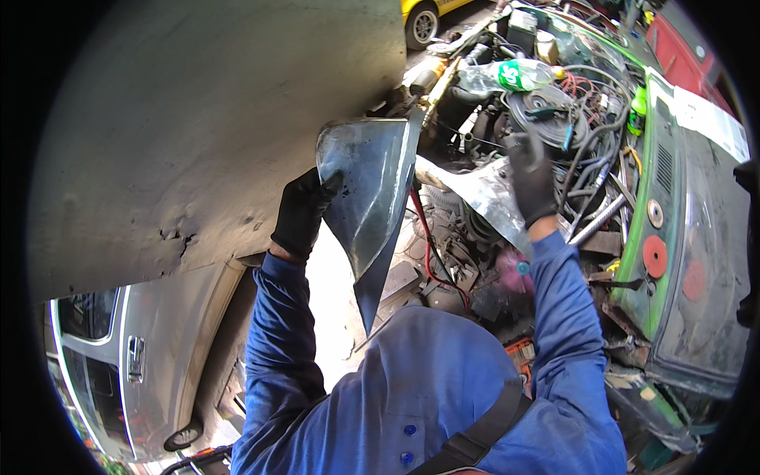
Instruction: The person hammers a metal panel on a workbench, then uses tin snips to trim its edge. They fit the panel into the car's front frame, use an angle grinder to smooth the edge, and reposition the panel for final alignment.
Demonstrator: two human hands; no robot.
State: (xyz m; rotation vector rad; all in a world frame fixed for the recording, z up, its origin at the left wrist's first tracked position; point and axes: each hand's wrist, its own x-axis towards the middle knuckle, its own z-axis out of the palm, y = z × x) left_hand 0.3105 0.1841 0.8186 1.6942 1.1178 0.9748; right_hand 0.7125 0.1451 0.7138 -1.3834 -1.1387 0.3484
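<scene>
My left hand [305, 210], in a black glove, is closed on the left edge of a curved grey sheet-metal panel [368, 186]. The panel narrows to a point at its lower end. To its right, a crumpled, shiny metal sheet [489, 194] lies over the near side of the engine bay. My right hand [532, 178], also gloved, is raised just beyond that sheet, above the engine parts. Its fingers look curled but are blurred, and what they hold, if anything, I cannot make out.
A large dented grey panel [198, 142] fills the upper left, above a silver vehicle [170, 340]. On the engine bay lie a clear plastic bottle [507, 76], a green bottle [637, 111] and several hoses. The green car body [653, 198] borders it at right. A red cable [427, 237] hangs below.
</scene>
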